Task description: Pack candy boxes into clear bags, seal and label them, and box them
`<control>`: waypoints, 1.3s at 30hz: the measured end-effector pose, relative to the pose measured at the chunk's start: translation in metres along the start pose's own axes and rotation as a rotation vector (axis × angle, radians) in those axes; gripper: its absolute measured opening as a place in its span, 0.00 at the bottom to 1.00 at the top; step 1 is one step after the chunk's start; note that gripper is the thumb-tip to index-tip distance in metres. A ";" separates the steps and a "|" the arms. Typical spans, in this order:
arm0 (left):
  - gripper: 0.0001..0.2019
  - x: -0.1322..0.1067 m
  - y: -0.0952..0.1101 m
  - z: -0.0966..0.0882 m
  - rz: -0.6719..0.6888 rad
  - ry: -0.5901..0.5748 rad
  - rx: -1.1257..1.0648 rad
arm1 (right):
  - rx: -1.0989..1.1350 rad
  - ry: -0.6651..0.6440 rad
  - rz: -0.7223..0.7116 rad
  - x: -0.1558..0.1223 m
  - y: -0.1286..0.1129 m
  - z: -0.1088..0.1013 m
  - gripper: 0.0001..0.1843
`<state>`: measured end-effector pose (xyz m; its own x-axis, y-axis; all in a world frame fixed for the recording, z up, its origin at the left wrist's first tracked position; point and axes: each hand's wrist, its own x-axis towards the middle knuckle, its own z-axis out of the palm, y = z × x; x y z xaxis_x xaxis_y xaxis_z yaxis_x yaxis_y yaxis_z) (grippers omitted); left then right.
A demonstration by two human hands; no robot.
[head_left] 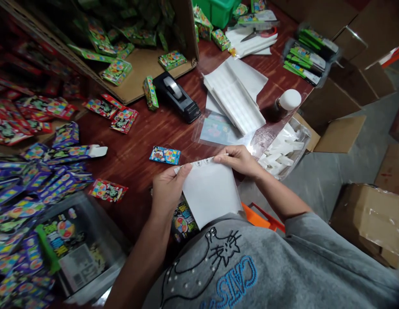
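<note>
Both hands hold a white sheet (208,189) by its far edge, close to my body. Along that edge runs a narrow strip with small printed round marks. My left hand (169,186) pinches the left corner between thumb and fingers; my right hand (236,159) pinches the edge near the right corner. Partly hidden under the sheet is a dark package with colourful print (183,219). Just beyond my left hand a small blue box (165,155) lies flat on the table.
A black tape dispenser (178,96) stands ahead, beside a carton (189,64) of green boxes. White sheets (234,94) and a white-capped bottle (287,101) are further right. Purple boxes (64,180) and red boxes (122,119) lie left, near a clear bin (105,223). Scissors (259,34) lie at the back.
</note>
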<state>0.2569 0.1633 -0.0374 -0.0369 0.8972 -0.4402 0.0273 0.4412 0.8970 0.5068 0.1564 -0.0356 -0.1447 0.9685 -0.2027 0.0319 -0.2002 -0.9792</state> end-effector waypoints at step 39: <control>0.19 0.005 0.005 0.002 0.173 -0.008 0.003 | -0.045 0.066 -0.014 0.012 -0.008 -0.010 0.37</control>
<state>0.2588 0.1706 -0.0350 -0.0233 0.9598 -0.2797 0.0356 0.2804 0.9592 0.5151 0.1707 -0.0298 -0.0804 0.9791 -0.1866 0.0750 -0.1808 -0.9807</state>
